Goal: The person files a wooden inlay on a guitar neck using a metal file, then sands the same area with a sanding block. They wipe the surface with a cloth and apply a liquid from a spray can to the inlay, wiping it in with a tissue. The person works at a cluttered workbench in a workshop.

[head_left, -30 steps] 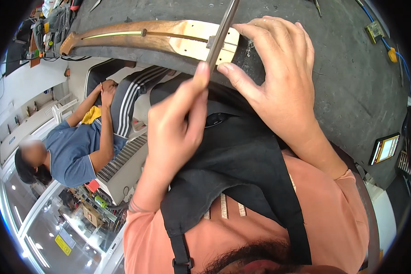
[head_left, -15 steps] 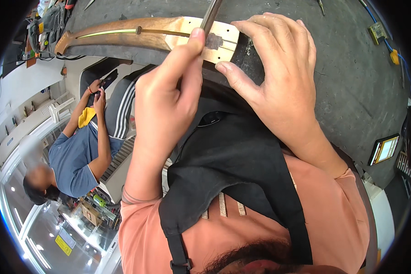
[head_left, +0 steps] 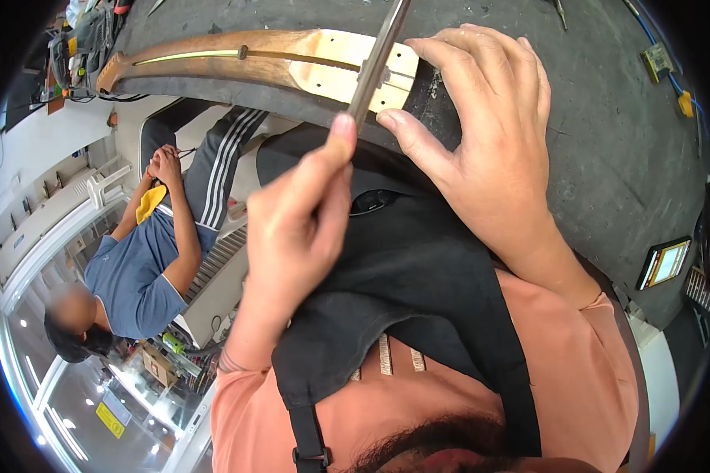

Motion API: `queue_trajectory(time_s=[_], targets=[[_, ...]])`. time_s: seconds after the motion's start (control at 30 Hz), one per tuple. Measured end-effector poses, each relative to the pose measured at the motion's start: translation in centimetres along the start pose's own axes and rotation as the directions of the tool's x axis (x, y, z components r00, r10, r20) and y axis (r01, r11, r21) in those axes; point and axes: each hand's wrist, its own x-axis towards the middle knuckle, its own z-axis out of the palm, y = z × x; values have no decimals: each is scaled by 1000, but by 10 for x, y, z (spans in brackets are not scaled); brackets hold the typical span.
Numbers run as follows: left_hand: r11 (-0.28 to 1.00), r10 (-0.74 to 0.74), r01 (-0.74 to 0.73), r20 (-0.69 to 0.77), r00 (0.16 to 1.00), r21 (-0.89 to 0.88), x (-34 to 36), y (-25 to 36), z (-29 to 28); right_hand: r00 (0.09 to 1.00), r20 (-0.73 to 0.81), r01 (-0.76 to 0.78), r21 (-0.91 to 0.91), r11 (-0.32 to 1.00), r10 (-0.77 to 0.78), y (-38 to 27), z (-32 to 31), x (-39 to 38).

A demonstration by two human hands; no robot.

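Note:
A wooden guitar neck (head_left: 315, 72) lies across the dark bench, its pale squared end to the right, with small holes and a central slot. A green strip runs in the slot along its browner part. My left hand (head_left: 300, 213) is closed round the near end of a long grey metal file (head_left: 375, 71). The file lies slantwise over the pale end, hiding part of a dark patch there. My right hand (head_left: 489, 126) braces that end, thumb at its near corner and index finger at its far corner, the other fingers curved beside it.
A lit tablet-like screen (head_left: 664, 262) is at the bench's right side. A blue cable (head_left: 643, 27) with a yellow tag runs along the far right. Tools and clutter (head_left: 79, 47) fill the far left. Another person (head_left: 142, 276) sits to the left, hands together.
My left hand has drawn the file back toward me, so more of it shows. The guitar neck has shifted slightly right. The seated person has brought both hands together.

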Motion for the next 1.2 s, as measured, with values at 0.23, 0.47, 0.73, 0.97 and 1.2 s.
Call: queue_trajectory(time_s=[0.23, 0.47, 0.73, 0.97, 1.2], targets=[[990, 138, -141, -106, 985, -17, 9, -7, 8, 1000, 3, 10, 8, 1000, -10, -1, -2, -1], [995, -51, 49, -21, 999, -89, 28, -2, 3, 1000, 2, 6, 26, 1000, -6, 7, -1, -5], [998, -41, 38, -49, 998, -59, 32, -4, 7, 1000, 9, 6, 24, 1000, -6, 8, -4, -9], [995, -86, 86, -4, 996, 55, 25, 3, 0, 1000, 0, 19, 12, 1000, -19, 9, -4, -10], [998, 67, -65, -61, 996, 24, 10, -6, 6, 1000, 3, 19, 27, 999, -19, 10, -3, -11]])
